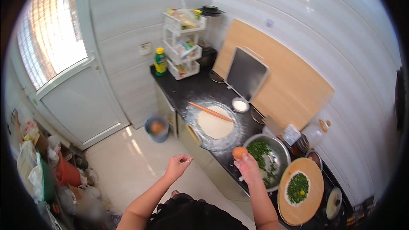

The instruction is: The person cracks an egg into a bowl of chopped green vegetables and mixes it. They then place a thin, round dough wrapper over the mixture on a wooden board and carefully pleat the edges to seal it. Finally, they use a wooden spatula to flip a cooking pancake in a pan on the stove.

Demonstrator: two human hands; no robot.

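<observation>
In my right hand (248,168) is a brown egg (239,152), held in the fingertips at the near-left rim of a metal bowl (283,153). Chopped green herbs (258,148) lie inside that bowl. My left hand (178,167) hangs over the floor in front of the counter, its flour-dusted fingers loosely curled in with nothing visible in them. A rolled-out dough sheet (213,127) rests on a floured patch of counter, with a wooden rolling pin (211,111) across it. Right of the bowl, a round wooden board (313,172) carries dough topped with greens (298,188) and a small yellow spot.
A small bowl of white powder (240,104) stands behind the dough. A large board (272,72) and a dark panel (247,74) lean on the wall. Bottles (317,131) crowd behind the metal bowl. A bucket (156,128) sits on the floor by the counter.
</observation>
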